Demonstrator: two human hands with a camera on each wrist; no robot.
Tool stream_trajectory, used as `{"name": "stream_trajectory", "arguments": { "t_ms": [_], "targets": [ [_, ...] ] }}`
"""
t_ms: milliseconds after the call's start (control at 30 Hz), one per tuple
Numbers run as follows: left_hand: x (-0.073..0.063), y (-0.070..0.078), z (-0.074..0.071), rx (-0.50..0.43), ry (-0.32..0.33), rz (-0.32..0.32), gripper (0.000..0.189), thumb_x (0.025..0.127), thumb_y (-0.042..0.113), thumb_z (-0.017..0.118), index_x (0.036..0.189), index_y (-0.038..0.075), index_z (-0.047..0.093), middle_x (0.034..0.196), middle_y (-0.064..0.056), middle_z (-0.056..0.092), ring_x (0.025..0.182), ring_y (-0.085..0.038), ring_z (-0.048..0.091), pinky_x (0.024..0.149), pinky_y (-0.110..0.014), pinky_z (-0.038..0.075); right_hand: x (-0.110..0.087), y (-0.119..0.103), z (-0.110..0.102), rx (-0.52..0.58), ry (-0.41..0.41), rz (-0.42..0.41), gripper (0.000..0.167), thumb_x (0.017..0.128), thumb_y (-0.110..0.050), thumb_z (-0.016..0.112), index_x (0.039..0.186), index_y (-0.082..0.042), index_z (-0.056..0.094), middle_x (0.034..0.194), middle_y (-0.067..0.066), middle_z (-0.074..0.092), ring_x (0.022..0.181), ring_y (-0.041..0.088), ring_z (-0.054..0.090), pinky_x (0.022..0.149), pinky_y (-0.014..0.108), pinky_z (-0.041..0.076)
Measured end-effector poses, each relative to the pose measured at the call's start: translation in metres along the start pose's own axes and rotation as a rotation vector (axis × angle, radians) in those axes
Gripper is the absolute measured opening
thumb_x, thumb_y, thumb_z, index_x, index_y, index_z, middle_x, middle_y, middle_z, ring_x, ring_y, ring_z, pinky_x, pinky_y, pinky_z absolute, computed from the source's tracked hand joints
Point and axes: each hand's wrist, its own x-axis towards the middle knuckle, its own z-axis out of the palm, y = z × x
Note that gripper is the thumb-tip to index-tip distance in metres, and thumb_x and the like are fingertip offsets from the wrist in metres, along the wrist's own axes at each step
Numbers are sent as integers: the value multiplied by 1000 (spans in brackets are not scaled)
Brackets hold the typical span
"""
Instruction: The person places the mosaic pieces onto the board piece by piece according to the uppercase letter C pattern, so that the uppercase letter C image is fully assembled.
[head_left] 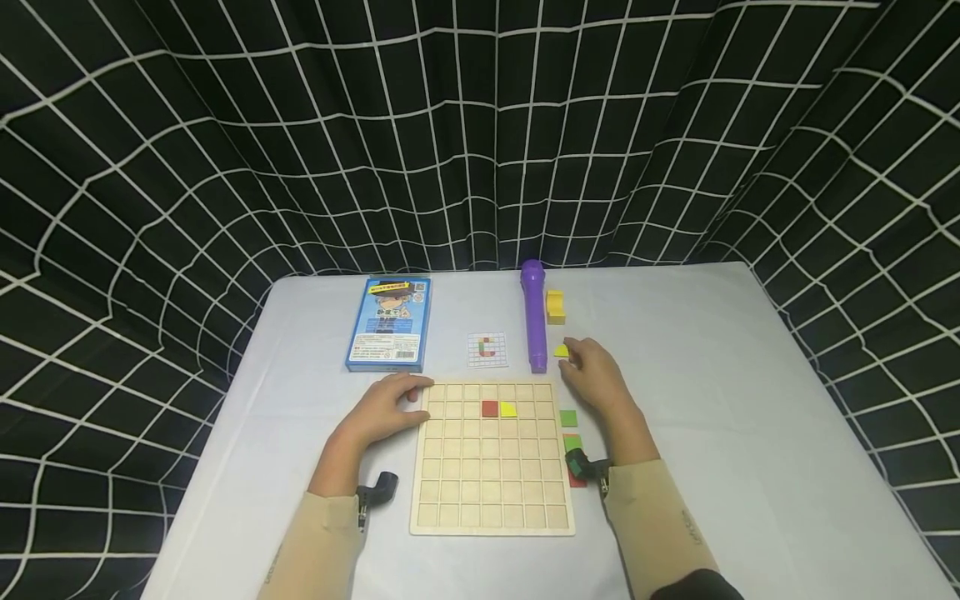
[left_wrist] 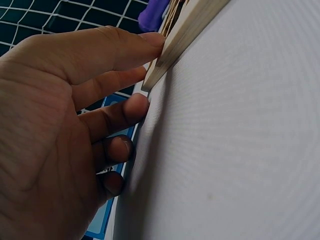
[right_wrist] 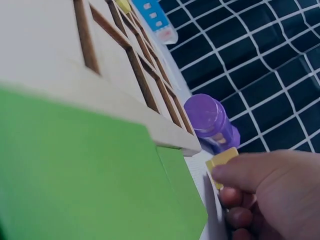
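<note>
My left hand (head_left: 386, 408) touches the left edge of a wooden grid board (head_left: 471, 492) near its far corner, with thumb and index finger against the rim. A red square tile (head_left: 490, 408) and a yellow tile with one rounded corner (head_left: 508, 409) sit side by side in cells of the board's second row. Beyond the board's right side, my right hand (head_left: 596, 379) pinches another yellow tile (head_left: 561, 352) between thumb and index finger. The fingers partly cover that tile. Green tiles (head_left: 568, 418) lie beside the board, nearer than this hand.
A purple microphone-shaped tube (head_left: 534, 317) lies left of the right hand, with a yellow block (head_left: 555, 307) beside it. Behind the board is a small pattern card (head_left: 487, 362). A blue box (head_left: 389, 325) lies at the far left, and a red tile (head_left: 577, 481) by the right wrist.
</note>
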Motion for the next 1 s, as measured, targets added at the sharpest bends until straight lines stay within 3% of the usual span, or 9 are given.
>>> {"name": "stream_trajectory", "arguments": {
  "t_ms": [267, 533, 733, 1000],
  "targets": [
    [1, 0, 0, 0, 3, 8, 56, 83, 28, 84, 136, 19, 66, 96, 5, 55, 105, -22, 50, 101, -45, 43, -2, 0, 2, 8, 51, 65, 39, 98, -15, 66, 133, 1, 65, 91, 9, 62, 84, 25, 58, 81, 45, 52],
    [0, 0, 0, -1, 5, 15, 56, 84, 28, 84, 136, 18, 66, 96, 5, 55, 104, -22, 50, 100, -45, 44, -3, 2, -1, -4, 57, 34, 36, 98, -15, 66, 130, 2, 67, 89, 8, 60, 81, 25, 55, 78, 43, 51],
    [0, 1, 0, -2, 9, 17, 56, 83, 27, 84, 136, 18, 66, 96, 5, 55, 103, -22, 50, 100, -45, 44, -8, -9, -17, -71, 56, 26, 35, 95, -17, 65, 127, -2, 70, 91, 8, 61, 80, 25, 56, 75, 44, 51],
    [1, -2, 1, 7, 8, 19, 57, 83, 27, 84, 136, 18, 66, 94, 6, 54, 102, -21, 51, 96, -44, 44, -19, -35, -43, -49, 62, -43, 36, 95, -14, 67, 128, -2, 69, 96, 7, 65, 79, 24, 58, 69, 41, 48]
  ]
}}
